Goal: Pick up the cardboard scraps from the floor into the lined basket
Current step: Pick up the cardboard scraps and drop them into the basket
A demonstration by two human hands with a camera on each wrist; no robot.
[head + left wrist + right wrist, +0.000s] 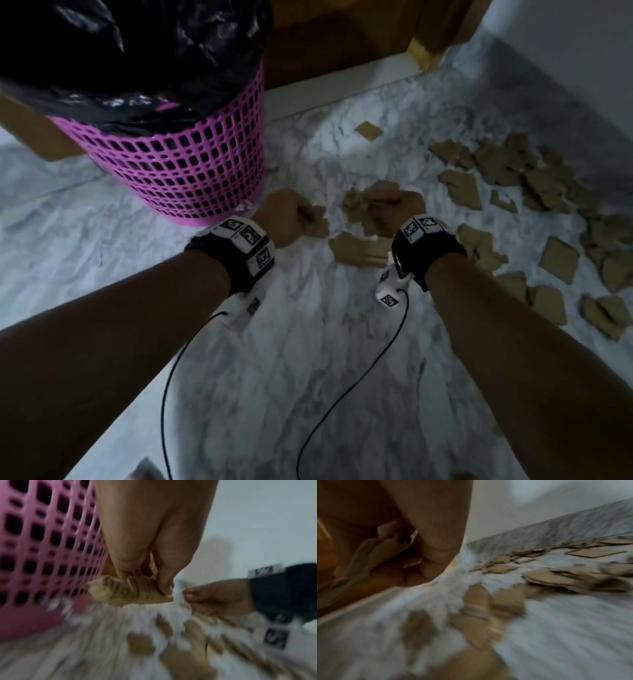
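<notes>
Forearms fill the near field, both wearing black wrist bands with white tag blocks [247,236]; cables trail over the marble floor [308,359]. Pink basket [191,164] with black liner [130,58] stands just left of the left hand [286,217]. Left grip: fingers pinch a scrap [130,595] just above the floor. Right hand [394,212]: grip curled round several scraps [385,547]. Loose scraps [534,178] litter the floor to the right, along the wall [565,51]. Wrist views blurred.

Glossy marble floor [308,359], matt cardboard scraps [462,188].
</notes>
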